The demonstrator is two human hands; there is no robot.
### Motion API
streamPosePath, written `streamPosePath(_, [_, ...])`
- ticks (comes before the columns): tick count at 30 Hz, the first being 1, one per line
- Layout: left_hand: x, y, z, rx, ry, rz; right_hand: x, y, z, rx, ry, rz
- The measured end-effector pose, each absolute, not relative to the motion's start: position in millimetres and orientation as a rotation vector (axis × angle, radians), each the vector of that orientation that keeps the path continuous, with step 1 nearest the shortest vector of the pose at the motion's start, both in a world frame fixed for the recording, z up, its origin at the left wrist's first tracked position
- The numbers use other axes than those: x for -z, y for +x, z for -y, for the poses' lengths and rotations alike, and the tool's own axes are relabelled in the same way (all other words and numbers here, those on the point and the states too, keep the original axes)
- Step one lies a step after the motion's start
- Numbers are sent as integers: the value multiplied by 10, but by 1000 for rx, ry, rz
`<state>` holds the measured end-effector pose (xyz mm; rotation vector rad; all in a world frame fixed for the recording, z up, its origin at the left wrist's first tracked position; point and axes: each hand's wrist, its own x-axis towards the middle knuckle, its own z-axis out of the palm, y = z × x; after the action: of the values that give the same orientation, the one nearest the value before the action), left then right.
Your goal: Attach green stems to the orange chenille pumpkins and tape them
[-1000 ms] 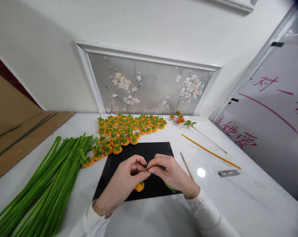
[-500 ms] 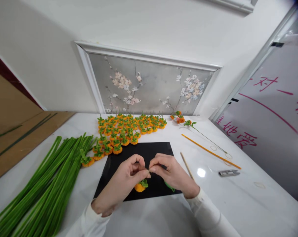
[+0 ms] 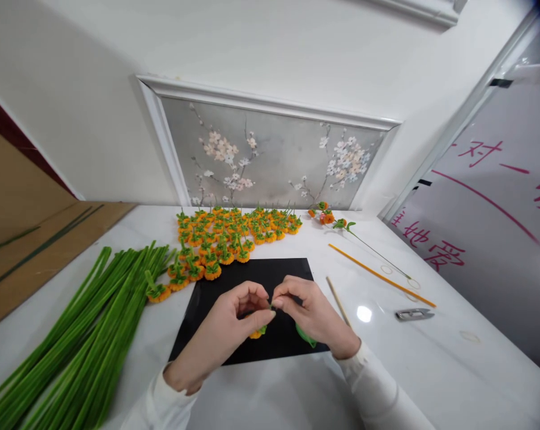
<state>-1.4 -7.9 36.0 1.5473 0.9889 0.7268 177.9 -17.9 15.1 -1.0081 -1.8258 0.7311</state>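
Observation:
Over the black mat (image 3: 278, 352), my left hand (image 3: 236, 322) and my right hand (image 3: 305, 310) meet, fingertips almost touching. Both are pinched on a thin, small thing at their tips, probably a stem, too small to make out. An orange and green flower piece (image 3: 257, 332) shows just under my left thumb, partly hidden by it. A green item (image 3: 305, 337) lies on the mat beneath my right hand, mostly covered.
Rows of orange flower pieces (image 3: 213, 272) stand behind the mat. Green stems (image 3: 86, 334) lie left. To the right are a wooden stick (image 3: 338, 300), an orange strip (image 3: 381, 275), snips (image 3: 414, 314), rubber bands and a flower stem (image 3: 377, 254).
The fingers of my left hand have shifted slightly, and its thumb now covers more of the orange and green piece. My right hand has barely moved.

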Motion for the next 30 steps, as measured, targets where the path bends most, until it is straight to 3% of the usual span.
streamPosePath(15, [-305,-21,63,-803,1594,-1058,-114,1812,173,-734,-948,1936])
streamPosePath(30, [-353,-53,55,-630,1411,-970,-106,1807,167,-625,-933,2003])
